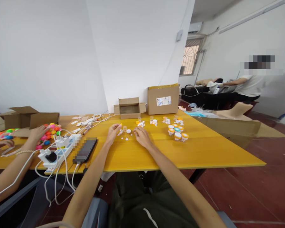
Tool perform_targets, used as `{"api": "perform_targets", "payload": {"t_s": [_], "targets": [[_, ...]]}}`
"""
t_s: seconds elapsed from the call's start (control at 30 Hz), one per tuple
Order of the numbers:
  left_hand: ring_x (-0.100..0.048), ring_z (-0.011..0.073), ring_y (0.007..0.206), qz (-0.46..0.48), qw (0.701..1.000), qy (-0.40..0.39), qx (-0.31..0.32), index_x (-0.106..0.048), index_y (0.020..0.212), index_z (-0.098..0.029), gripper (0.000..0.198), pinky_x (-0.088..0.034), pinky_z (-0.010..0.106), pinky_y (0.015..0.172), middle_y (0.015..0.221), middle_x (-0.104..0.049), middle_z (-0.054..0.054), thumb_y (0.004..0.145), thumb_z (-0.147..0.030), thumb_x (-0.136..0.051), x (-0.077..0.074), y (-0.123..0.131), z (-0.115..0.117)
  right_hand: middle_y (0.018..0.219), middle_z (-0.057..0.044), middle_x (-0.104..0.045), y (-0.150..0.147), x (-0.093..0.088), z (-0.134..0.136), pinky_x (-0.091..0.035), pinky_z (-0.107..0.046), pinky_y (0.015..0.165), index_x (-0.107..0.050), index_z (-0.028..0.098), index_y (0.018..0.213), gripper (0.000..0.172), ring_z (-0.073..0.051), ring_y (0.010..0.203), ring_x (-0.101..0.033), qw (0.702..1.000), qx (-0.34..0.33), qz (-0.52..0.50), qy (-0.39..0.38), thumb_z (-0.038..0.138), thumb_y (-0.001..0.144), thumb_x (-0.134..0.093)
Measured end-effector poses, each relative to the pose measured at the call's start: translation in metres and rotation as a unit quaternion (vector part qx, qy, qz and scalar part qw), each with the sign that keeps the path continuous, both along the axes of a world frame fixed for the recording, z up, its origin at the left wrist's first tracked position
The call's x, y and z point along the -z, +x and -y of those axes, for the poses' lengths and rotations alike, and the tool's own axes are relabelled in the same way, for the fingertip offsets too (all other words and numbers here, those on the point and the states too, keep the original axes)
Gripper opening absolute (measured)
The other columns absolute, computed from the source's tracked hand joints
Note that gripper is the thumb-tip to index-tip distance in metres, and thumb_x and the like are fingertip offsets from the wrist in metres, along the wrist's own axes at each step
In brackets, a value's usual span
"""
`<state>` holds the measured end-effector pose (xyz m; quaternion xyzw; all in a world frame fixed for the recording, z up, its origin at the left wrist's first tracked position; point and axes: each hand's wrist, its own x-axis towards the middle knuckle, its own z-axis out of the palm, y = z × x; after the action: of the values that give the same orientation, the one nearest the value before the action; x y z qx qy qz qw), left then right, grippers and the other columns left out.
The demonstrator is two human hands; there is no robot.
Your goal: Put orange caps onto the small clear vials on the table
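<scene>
My left hand (113,130) hovers over the yellow table (156,152) with its fingers pinched on a small orange cap. A small clear vial (124,128) stands just right of it. My right hand (141,135) rests on the table with fingers curled, its fingertips next to a white cap (128,131). Small white bits lie between my hands. A cluster of capped little jars (177,130) with orange, white and teal lids stands to the right.
An open small cardboard box (129,108) and a taller box (163,99) stand at the table's far edge. A phone (85,150) and a power strip (55,153) with white cables lie left. Another person's hands (36,133) handle colourful balls. A person sits far right.
</scene>
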<state>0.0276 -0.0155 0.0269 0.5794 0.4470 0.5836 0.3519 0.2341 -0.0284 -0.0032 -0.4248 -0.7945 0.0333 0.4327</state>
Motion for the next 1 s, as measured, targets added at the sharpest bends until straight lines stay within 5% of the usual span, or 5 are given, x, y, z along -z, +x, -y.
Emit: {"api": "perform_targets", "payload": {"t_s": [0.2,0.43,1.0], "targets": [[-0.068,0.0186,0.083,-0.028,0.999,0.017,0.0,-0.068,0.084,-0.018,0.04,-0.053,0.03,0.077,0.087,-0.073,0.005,0.064,-0.051,-0.079,-0.001,0.0,0.003,0.116,-0.005,-0.066,-0.005,0.002,0.004,-0.045,-0.038,0.089,-0.065,0.028,0.109,0.025,-0.022,0.107,-0.055,0.997,-0.029,0.065,-0.025,0.022,0.094,-0.047],[-0.066,0.0191,0.077,-0.174,0.984,0.032,0.0,-0.065,0.079,-0.019,0.032,-0.051,0.029,0.069,0.078,-0.071,0.003,0.068,-0.047,-0.075,0.008,0.002,0.005,0.128,-0.005,-0.064,-0.009,0.009,-0.001,-0.045,-0.042,0.091,-0.061,0.032,0.123,0.032,-0.024,0.113,-0.052,0.994,-0.032,0.09,-0.05,0.026,0.095,-0.046],[-0.062,0.0174,0.078,-0.219,0.973,0.061,0.035,-0.067,0.083,-0.019,0.024,-0.05,0.028,0.074,0.082,-0.069,0.001,0.075,-0.042,-0.068,0.0,0.005,0.014,0.102,-0.004,-0.068,-0.011,-0.004,0.009,-0.047,-0.037,0.09,-0.066,0.024,0.091,0.029,-0.021,0.099,-0.059,0.998,-0.062,0.015,-0.01,0.004,0.08,-0.048]]}}
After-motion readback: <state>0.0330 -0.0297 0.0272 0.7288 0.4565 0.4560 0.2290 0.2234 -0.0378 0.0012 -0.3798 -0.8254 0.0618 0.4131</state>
